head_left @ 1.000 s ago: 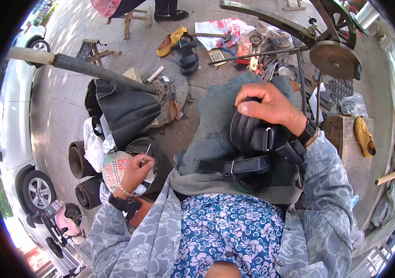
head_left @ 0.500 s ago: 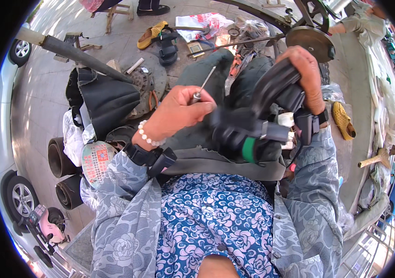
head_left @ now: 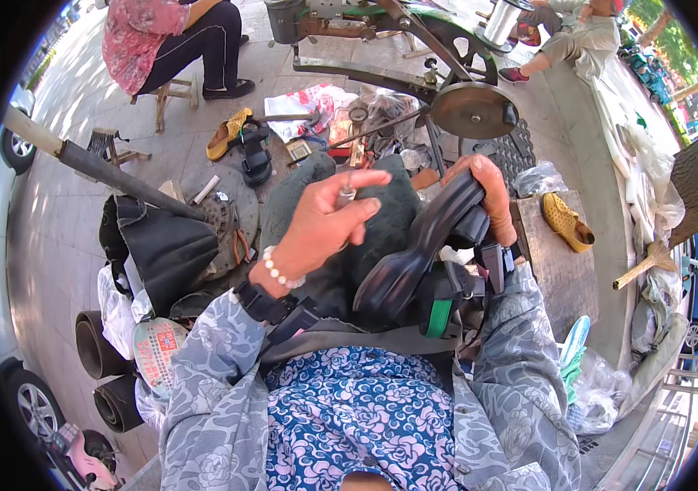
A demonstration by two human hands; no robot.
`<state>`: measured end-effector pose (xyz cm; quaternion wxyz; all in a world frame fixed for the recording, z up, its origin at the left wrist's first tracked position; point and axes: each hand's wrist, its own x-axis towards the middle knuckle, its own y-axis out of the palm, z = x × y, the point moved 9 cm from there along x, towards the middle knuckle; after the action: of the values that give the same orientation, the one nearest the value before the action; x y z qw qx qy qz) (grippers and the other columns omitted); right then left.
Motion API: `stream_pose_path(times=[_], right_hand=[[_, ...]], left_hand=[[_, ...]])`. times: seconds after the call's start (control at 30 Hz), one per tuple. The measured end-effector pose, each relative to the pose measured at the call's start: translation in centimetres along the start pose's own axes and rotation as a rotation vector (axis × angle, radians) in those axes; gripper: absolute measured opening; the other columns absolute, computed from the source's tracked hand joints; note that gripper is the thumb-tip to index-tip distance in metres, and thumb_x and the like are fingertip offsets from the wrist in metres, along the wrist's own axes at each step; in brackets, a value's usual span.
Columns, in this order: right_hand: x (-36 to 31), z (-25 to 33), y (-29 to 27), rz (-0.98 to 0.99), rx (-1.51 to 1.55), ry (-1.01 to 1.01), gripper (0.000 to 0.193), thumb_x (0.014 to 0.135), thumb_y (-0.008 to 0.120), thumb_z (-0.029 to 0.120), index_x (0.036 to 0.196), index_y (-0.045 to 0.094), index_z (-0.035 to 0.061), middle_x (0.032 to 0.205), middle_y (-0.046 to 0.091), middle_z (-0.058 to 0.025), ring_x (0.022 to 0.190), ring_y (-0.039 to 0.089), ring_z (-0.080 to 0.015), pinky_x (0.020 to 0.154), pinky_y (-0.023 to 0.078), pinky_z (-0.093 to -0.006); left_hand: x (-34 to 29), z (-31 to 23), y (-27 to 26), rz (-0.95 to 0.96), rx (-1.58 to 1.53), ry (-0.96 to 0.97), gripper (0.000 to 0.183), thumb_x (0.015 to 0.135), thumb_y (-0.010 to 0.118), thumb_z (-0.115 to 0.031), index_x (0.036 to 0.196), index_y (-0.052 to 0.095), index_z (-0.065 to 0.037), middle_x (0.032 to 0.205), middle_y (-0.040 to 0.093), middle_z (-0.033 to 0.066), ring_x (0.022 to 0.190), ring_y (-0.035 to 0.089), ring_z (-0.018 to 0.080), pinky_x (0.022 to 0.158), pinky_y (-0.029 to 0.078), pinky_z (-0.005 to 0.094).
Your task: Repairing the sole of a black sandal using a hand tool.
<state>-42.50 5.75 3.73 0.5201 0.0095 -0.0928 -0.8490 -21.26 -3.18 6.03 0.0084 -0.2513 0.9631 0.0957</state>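
In my right hand (head_left: 492,196) is a black sandal (head_left: 414,254), gripped at its far end. Its dark sole faces up, and straps with a green patch hang at its near side, over my lap. Just left of the sandal, my left hand (head_left: 320,225) is raised with its index finger stretched out and the thumb apart. The silver collar of an awl (head_left: 347,195) shows between its fingers, while the thin shaft can hardly be made out. Another black strapped sandal (head_left: 254,159) lies on the ground beyond my knees.
A hand-wheel machine (head_left: 471,110) stands ahead. Yellow clogs lie on either side, one on the right board (head_left: 565,222). Pliers (head_left: 242,245), a black bag (head_left: 161,241) and rolled sheets (head_left: 99,344) are at left. Two people sit at the far side.
The sandal has turned so its sole shows, and my right hand has moved lower and nearer. My left index finger has stretched out, and the awl's shaft no longer shows clearly. The view has shifted.
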Motion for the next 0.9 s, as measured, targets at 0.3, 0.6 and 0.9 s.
stream_pose_path(times=[0.3,0.6,0.9], right_hand=[[0.0,0.8,2.5,0.118,0.002,-0.009,0.023,0.087,0.057,0.022,0.081,0.063,0.0001,0.075,0.063,-0.0051,0.066,0.058,-0.0104,0.065,0.047,-0.0237],[0.3,-0.2,2.1,0.1,0.022,0.019,0.02,0.088,0.058,0.021,0.083,0.063,0.0022,0.073,0.061,-0.0002,0.064,0.055,-0.0069,0.061,0.045,-0.0226],[-0.6,-3.7,-1.5,-0.16,0.391,0.217,0.021,0.09,0.054,0.026,0.087,0.061,0.0067,0.078,0.06,-0.0008,0.07,0.057,-0.0101,0.067,0.045,-0.0244]], left_hand=[[5.7,1.3,3.7,0.089,-0.11,0.159,0.049,0.087,0.051,0.002,0.135,0.045,-0.009,0.128,0.054,0.0012,0.067,0.058,0.0045,0.062,0.046,0.0195],[6.6,-0.9,4.5,0.093,0.176,0.336,0.017,0.09,0.057,-0.006,0.105,0.063,-0.004,0.077,0.058,-0.0048,0.062,0.048,0.0011,0.053,0.038,0.0173],[-2.3,-1.1,1.6,0.152,0.363,-0.117,0.012,0.087,0.06,-0.012,0.085,0.064,0.0,0.063,0.057,-0.0003,0.049,0.045,0.0021,0.044,0.033,0.018]])
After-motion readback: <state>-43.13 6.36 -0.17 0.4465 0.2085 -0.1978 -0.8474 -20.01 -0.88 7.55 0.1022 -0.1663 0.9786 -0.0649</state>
